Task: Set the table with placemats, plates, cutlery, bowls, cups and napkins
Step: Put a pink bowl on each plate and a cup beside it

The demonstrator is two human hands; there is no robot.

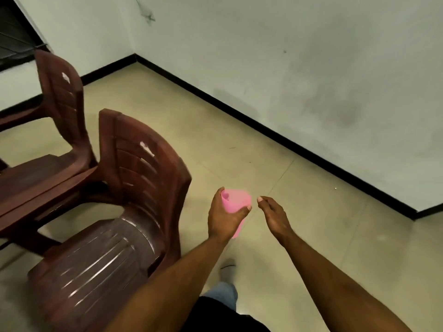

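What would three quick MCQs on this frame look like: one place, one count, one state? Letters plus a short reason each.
1. Where is the pink cup?
A. on a chair seat
B. in the left hand
C. on the floor

2. How many chairs show?
A. one
B. two
C. four

3. What state is the right hand in?
A. open, holding nothing
B. gripping the cup
C. pressing on the wall

Key: 1 B, fingers and thumb curl round the cup, held above the floor. 2 B, a near chair and a far chair, both dark brown. 3 A, its fingers are relaxed, apart from the cup, with nothing in them.
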